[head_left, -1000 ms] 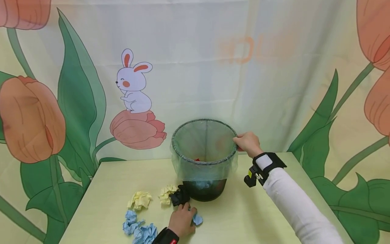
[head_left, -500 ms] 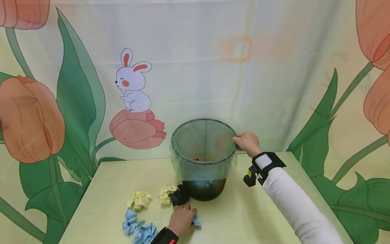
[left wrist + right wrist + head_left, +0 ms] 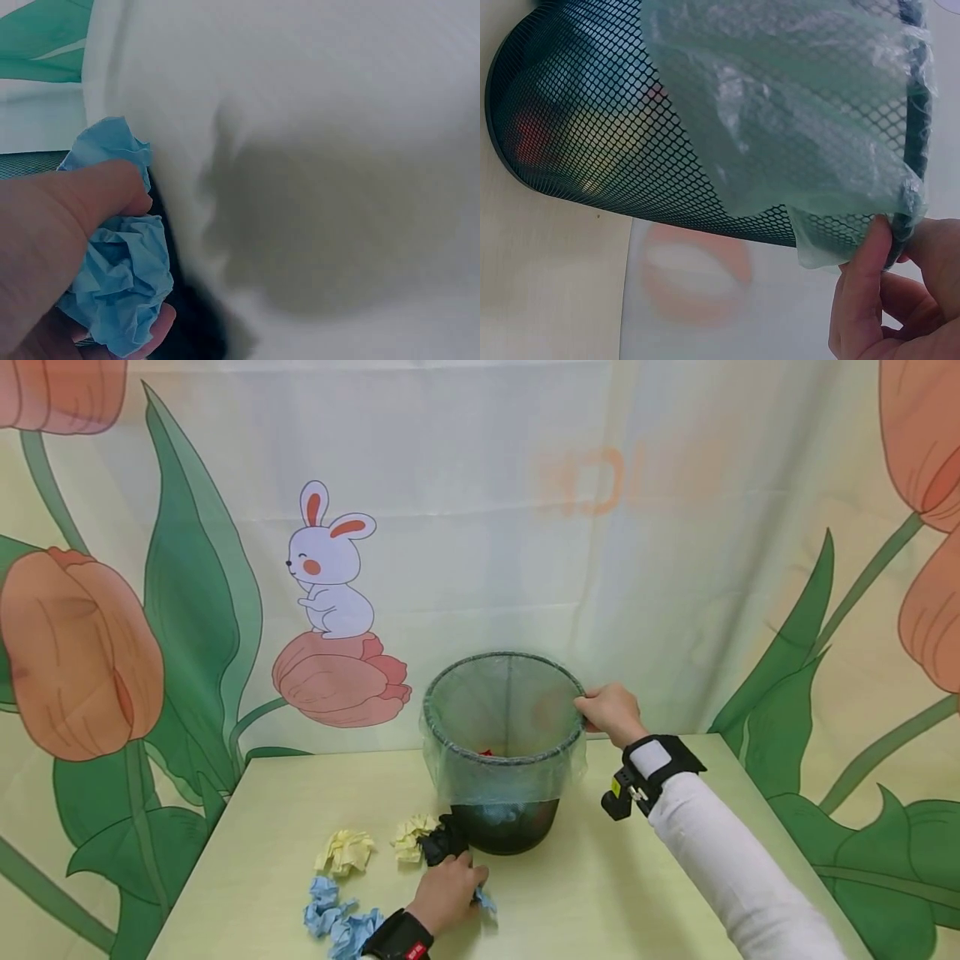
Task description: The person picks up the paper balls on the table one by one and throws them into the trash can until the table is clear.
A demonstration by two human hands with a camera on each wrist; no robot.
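My left hand grips a crumpled blue paper ball low over the table, just in front of the bin; the thumb curls across the paper in the left wrist view. A crumpled black paper ball lies right beyond its fingertips, beside the bin's base. My right hand pinches the rim of a black mesh trash bin between thumb and fingers. A thin translucent green bin liner folds down over that rim. Through the mesh, red, yellow and blue crumpled paper shows inside.
Two crumpled yellow paper balls and some crumpled blue paper lie on the table left of the bin. A curtain printed with tulips and a rabbit hangs behind the table.
My left fingers have closed around the blue paper ball, so less of it shows, and the hand has shifted slightly away from me. The right hand stays at the rim.
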